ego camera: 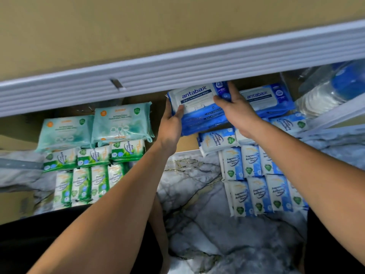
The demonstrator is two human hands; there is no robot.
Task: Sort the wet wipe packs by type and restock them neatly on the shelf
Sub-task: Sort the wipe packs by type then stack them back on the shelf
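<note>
A blue and white Antabax wipe pack point(195, 97) lies on top of a stack of the same packs point(203, 122) on the shelf. My left hand point(171, 123) grips the pack's left end, thumb on its face. My right hand point(238, 110) holds its right end, fingers curled over the top edge. A second Antabax stack point(266, 99) stands just to the right. Teal fragrance-free packs point(121, 123) lie at the back left, with small green pine packs point(94, 155) in front of them. Small blue fragrance-free packs point(250, 175) fill the right side.
The white front rail of the shelf above point(177, 66) overhangs the packs closely. Clear wrapped goods with blue caps point(333, 89) sit at the far right. The marble-patterned shelf surface point(189, 175) shows between the green and blue groups.
</note>
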